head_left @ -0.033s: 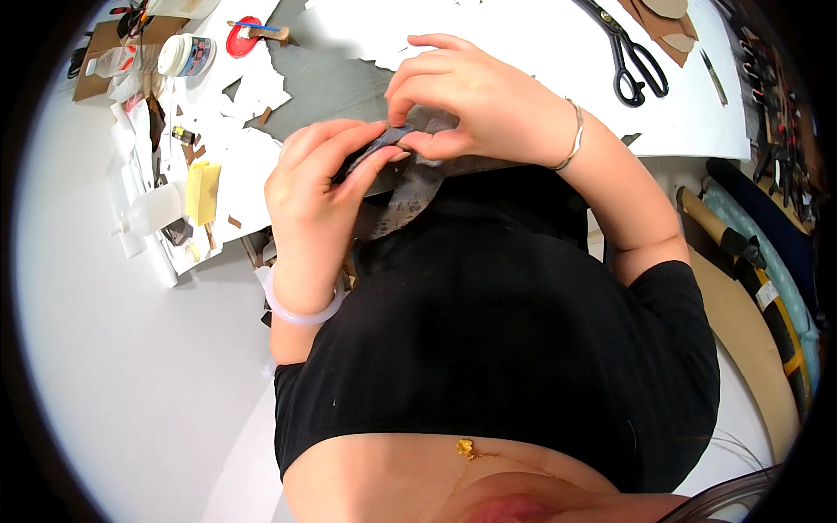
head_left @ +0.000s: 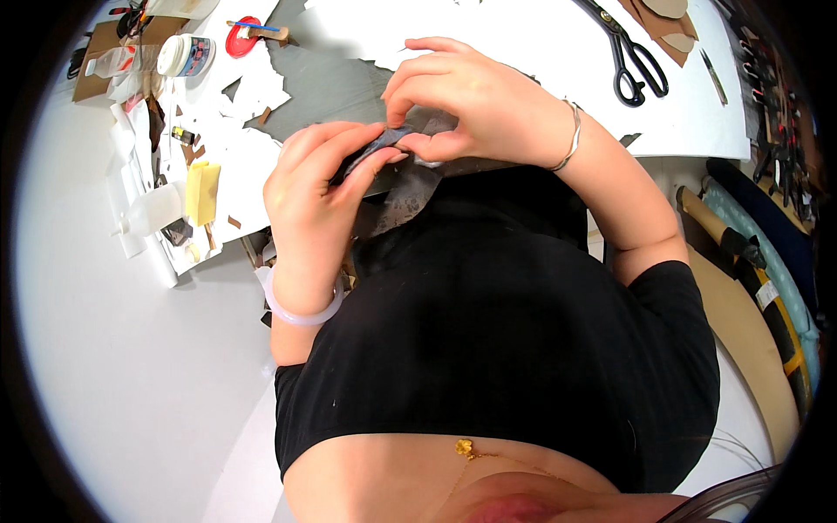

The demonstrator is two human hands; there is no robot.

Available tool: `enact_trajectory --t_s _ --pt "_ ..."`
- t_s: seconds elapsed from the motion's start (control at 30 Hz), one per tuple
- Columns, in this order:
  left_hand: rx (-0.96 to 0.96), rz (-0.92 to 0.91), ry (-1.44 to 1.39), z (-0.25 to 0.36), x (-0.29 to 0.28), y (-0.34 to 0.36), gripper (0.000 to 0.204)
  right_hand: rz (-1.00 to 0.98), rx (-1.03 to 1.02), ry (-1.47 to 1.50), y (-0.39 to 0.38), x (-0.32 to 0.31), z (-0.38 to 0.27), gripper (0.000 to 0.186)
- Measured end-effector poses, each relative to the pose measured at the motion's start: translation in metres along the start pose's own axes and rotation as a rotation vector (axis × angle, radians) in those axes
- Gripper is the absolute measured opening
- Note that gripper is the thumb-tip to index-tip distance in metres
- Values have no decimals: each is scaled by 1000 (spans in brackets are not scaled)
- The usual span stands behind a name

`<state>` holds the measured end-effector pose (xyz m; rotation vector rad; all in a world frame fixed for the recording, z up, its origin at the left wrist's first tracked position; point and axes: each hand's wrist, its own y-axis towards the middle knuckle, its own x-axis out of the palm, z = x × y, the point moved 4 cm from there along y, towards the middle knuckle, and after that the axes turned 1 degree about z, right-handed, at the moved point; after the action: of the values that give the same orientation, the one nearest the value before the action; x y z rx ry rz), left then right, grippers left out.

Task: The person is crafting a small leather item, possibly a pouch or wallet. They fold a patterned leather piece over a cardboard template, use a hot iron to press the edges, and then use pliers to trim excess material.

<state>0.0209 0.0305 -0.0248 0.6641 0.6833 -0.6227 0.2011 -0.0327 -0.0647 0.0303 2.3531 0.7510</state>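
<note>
We pinch dark leather strip at near desk edge: left hand nearer, grasping its lower-left end; right hand grasping upper-right end. Long axis runs left-near to right-far. Scissors lie beyond, right.

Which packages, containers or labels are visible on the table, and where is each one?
Round jar: far left of table, white, with a patterned band around it.
Cardboard box: far-left corner, brown, flat.
Squeeze bottle: left edge, translucent white, lying down.
Rolls: right side, one bears a small white label.
</note>
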Motion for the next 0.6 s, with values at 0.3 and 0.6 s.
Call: enact_trajectory --t_s 0.3,0.6 --pt "-24 153 -301 -24 -4 -16 26 124 29 92 11 0 -15 20" --pt "-143 162 -563 -55 1 -43 30 -14 256 311 12 27 -17 21"
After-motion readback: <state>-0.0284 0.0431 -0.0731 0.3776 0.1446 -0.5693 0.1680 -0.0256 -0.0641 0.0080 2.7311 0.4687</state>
